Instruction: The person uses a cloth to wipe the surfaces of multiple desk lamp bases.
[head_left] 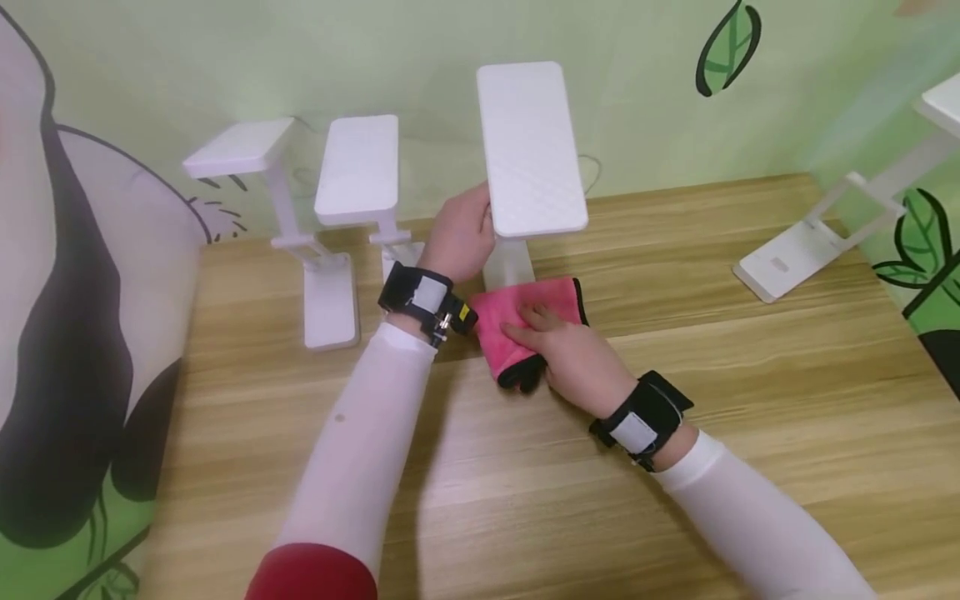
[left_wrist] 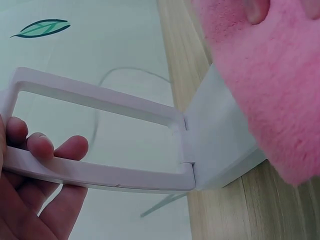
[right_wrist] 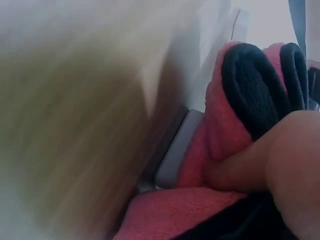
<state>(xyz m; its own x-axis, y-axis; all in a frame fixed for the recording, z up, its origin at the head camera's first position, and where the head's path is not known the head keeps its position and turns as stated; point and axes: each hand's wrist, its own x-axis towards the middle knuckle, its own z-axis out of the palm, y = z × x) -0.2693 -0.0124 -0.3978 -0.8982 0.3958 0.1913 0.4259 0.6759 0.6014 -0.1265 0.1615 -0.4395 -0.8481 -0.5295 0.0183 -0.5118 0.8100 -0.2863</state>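
A white folding desk lamp stands at the back middle of the wooden table. My left hand grips one side bar of its open rectangular arm, with fingers curled round it. On the lamp's base lies a folded pink cloth with black edging, hiding the base's front part. My right hand holds this cloth against the base. Fingertips press on top of the cloth, and in the right wrist view the thumb pushes into it beside the base's edge.
Two similar white lamps, one at far left and one nearer, stand left of my left hand. Another lamp is at the right. Behind the wooden table rises a green painted wall; a thin cord runs along it.
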